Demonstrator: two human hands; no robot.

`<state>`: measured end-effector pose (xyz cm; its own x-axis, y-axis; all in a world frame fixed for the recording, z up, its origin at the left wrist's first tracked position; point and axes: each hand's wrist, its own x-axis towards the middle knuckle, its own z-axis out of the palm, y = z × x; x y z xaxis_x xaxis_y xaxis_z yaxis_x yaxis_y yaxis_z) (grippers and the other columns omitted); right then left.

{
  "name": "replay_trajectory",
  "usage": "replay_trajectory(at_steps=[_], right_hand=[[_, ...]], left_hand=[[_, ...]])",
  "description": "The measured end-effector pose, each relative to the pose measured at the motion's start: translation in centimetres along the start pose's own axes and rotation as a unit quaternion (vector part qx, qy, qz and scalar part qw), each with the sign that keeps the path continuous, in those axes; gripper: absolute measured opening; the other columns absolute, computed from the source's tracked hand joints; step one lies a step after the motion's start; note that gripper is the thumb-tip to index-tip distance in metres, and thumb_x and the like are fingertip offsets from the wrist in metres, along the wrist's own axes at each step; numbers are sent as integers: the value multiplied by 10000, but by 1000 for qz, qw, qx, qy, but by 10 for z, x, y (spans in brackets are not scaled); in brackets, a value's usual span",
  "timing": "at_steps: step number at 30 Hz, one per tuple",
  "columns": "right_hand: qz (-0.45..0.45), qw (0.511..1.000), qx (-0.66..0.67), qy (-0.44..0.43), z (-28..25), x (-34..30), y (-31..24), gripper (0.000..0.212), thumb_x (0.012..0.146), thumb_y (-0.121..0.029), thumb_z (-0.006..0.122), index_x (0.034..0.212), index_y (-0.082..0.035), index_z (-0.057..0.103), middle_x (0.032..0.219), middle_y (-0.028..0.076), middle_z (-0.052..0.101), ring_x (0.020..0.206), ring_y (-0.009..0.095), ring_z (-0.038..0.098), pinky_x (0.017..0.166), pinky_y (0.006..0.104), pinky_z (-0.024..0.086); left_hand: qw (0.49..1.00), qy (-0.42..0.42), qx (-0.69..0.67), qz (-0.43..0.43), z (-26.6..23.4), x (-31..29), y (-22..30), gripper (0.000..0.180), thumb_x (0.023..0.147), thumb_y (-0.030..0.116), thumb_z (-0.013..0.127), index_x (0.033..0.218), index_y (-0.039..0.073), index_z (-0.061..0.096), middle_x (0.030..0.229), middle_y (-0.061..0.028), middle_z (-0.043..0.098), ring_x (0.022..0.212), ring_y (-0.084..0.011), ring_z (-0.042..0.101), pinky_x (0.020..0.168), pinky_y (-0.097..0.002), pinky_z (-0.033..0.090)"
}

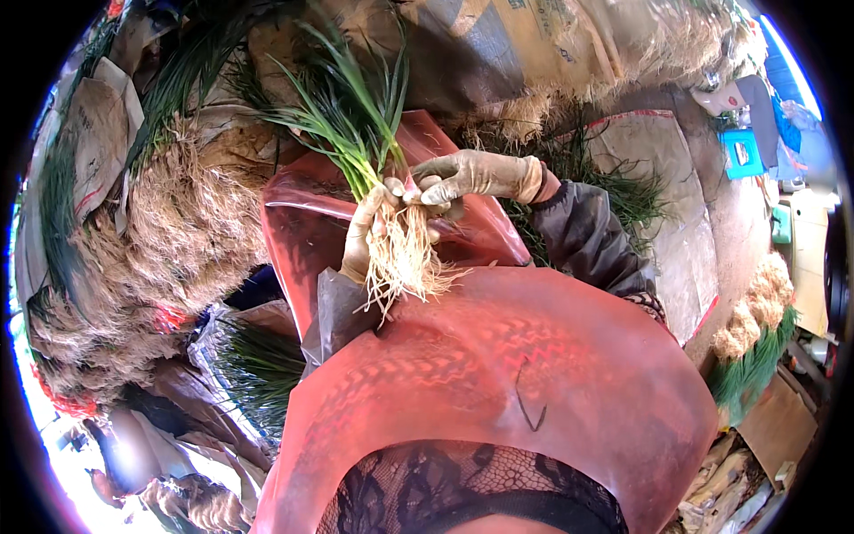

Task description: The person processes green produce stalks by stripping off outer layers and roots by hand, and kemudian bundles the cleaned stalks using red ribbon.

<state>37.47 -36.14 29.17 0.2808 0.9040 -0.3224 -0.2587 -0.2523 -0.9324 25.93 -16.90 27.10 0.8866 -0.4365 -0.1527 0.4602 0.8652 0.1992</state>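
Note:
In front of me I hold a bunch of spring onions (356, 160) upright, green leaves pointing away and pale stringy roots (405, 254) hanging toward my lap. My left hand (358, 238), gloved, is wrapped round the bunch at the white stems, from its left side. From the right my right hand (467, 176), also in a dirty pale glove, pinches a stem with a reddish base at the right edge of the bunch. A red plastic apron (516, 347) covers my lap beneath the roots.
Rooted bundles (178, 222) are heaped at the left, and more lie along the back under brown sacking (560, 44). Loose green leaves (614, 187) lie right of my arm, beside a flat sack (663, 178). Tied bundles (752, 356) and a blue stool (741, 154) stand farther right.

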Motion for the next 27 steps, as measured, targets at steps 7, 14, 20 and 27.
replay_trajectory(at_steps=[7, 14, 20, 27], right_hand=[[83, 870, -390, 289, -40, -73, 50, 295, 866, -249, 606, 1132, -135, 662, 1028, 65, 666, 751, 188, 668, 675, 311, 548], [-44, 935, -257, 241, 6, -34, 38, 679, 811, -304, 716, 1400, -132, 424, 1349, 91, 489, 1033, 198, 575, 890, 329, 491], [49, 996, 56, 48, 29, -19, 24, 239, 936, -196, 549, 1118, -81, 653, 805, -7, 586, 613, 45, 500, 487, 186, 385], [403, 712, -515, 256, -43, -126, 97, 429, 825, -344, 623, 1209, -151, 610, 1058, 113, 677, 964, 310, 651, 880, 416, 489]], left_hand=[[997, -57, -48, 15, -4, -7, 3, 282, 973, 322, 499, 1033, 49, 534, 1351, -252, 410, 1143, -338, 552, 794, -380, 597], [1000, -8, -1, -5, -6, -5, -5, 387, 968, 392, 481, 1215, 95, 489, 1424, -269, 345, 1125, -347, 569, 813, -410, 585], [998, -38, -44, 31, 10, -3, 9, 555, 974, 368, 487, 1447, 129, 323, 1398, -264, 378, 864, -201, 610, 621, -311, 577], [998, 40, -44, 13, 12, -5, 12, 565, 956, 330, 537, 1418, 62, 350, 1390, -233, 404, 764, -174, 585, 561, -279, 540]])
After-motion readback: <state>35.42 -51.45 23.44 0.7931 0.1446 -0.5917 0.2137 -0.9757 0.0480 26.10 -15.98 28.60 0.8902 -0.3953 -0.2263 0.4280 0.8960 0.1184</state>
